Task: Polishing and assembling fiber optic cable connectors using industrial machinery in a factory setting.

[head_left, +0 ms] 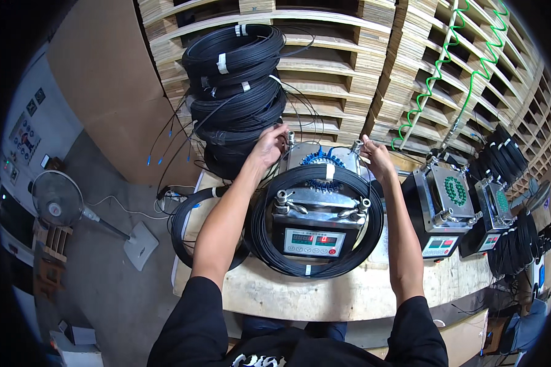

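My left hand (272,147) is closed at the back left corner of a metal polishing machine (313,198), fingers on a clamp handle beside its upright post (291,138). At the back right corner my right hand (379,159) pinches the other rear clamp handle next to its post (357,146); fingers partly hide both handles. A ring of blue connectors (319,158) sits in the machine's top plate. A coil of black cable (266,244) with white ties hangs round the machine, framing its lit control panel (314,243). Both front clamps (282,198) stand at the near corners.
Stacked black cable coils (236,92) rise at the back left, loose ends trailing. Another coil (179,223) lies left on the wooden table (275,296). Two similar machines (444,199) stand right. Pallets (324,73) line the back; green spiral hoses (438,76) hang there. A fan (58,199) stands left.
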`<state>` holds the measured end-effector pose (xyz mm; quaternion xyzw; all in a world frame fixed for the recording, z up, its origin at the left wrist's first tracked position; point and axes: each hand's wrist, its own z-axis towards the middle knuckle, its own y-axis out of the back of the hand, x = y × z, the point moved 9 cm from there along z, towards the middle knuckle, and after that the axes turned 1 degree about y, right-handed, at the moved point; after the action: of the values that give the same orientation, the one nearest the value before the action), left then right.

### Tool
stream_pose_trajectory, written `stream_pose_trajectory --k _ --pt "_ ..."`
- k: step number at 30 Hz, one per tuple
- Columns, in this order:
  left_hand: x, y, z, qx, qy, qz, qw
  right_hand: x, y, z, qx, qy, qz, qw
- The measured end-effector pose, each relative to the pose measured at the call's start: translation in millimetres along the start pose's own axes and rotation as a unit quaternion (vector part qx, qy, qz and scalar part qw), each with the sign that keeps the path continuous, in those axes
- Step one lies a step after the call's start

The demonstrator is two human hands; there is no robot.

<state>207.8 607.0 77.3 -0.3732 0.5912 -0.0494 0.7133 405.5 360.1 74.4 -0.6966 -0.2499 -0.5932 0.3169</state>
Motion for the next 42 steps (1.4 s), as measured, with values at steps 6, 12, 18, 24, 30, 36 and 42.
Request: stream_pose_trajectory --k 6,12,18,24,30,36,42 --pt "-2 6 -15 -0.054 -0.013 -0.025 0.998 -3 1 0 0.001 -0.018 0.011 1.000" --pt "-11 2 -25 -0.043 -0.038 0.023 0.998 -7 4 -4 0.000 -0.014 0.017 1.000" --pt "-8 9 -25 -0.050 0.004 0.020 0.999 -4 0 0 0.004 -0.011 0.022 1.000" --pt "-8 20 -13 -0.027 -0.038 0.043 0.998 -4 -3 -3 -0.003 -0.008 0.029 1.000" --pt "-9 6 -15 -0.009 0.010 0.105 0.994 -2 1 -6 -0.011 0.000 0.021 1.000" --pt "-23 14 -18 0.059 0.020 0.122 0.991 0 -17 3 0.006 0.026 0.008 1.000" --pt "-70 -22 -97 -0.088 -0.146 0.491 0.855 15 -6 -33 -0.063 0.086 -0.013 0.994"
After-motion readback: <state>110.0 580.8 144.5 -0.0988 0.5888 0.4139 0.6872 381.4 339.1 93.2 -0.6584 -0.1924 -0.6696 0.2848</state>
